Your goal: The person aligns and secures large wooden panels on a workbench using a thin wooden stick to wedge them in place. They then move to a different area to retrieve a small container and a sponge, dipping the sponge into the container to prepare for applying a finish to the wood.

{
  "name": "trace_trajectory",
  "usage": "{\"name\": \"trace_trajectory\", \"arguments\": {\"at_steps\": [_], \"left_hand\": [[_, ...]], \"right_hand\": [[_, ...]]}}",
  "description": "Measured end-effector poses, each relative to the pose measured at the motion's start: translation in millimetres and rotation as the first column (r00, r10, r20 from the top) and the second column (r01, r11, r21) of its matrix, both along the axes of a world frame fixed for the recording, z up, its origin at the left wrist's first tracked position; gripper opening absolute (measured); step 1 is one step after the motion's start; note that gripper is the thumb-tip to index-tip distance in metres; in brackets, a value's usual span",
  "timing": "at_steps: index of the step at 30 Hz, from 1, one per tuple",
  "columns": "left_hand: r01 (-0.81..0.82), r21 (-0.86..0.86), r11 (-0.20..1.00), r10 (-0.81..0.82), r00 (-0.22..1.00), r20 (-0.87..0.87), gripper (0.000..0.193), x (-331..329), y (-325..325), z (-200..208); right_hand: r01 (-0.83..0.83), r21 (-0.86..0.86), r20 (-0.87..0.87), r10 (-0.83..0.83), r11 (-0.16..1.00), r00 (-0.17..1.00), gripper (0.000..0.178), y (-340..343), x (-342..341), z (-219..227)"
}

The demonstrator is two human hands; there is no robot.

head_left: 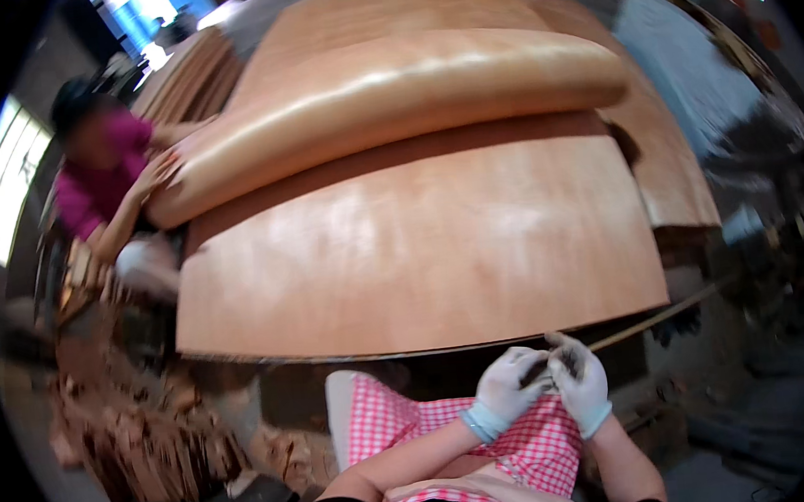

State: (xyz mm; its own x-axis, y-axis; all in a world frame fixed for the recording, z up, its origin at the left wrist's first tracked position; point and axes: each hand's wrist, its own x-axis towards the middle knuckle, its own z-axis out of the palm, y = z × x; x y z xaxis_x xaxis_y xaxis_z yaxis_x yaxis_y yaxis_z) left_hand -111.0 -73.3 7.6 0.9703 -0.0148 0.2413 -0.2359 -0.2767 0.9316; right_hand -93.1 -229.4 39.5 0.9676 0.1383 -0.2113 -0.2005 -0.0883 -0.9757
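Observation:
My left hand (510,386) and my right hand (579,385), in white gloves with dark-stained fingers, meet in front of my pink checked apron (387,420). Their fingers are curled in and pressed close together. Whatever they may hold is too small and blurred to make out. Just beyond them lies the front edge of a stack of thin wood veneer sheets (421,249). Across that stack a large veneer sheet (390,96) is curled over into a long roll. A thin light strip (658,318) runs from beside my right hand toward the right; I cannot tell whether I touch it.
At the left, a co-worker in a magenta top (112,170) has both hands on the roll's left end. Torn veneer scraps (142,432) pile up on the floor at lower left. More veneer sheets (674,168) and a pale-covered stack (685,64) stand at the right.

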Motion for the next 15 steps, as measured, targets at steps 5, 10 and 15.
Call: {"name": "trace_trajectory", "arguments": {"at_steps": [5,10,15], "left_hand": [[-0.222,-0.355,0.908,0.161,0.968,-0.193,0.007,-29.2,64.5,-10.5],[-0.713,-0.664,0.224,0.565,0.651,-0.508,0.017,-49.1,245.1,-39.6],[-0.798,-0.547,0.255,0.821,0.478,-0.314,0.009,-96.9,392.7,-26.3]], "right_hand": [[-0.240,0.041,0.026,0.239,0.970,0.971,0.040,85.3,-18.4,26.3],[-0.364,-0.510,0.061,0.454,0.780,0.889,0.017,89.6,21.5,-9.3],[-0.315,-0.563,0.012,0.389,0.764,0.921,0.019,73.4,37.0,-55.9]]}}
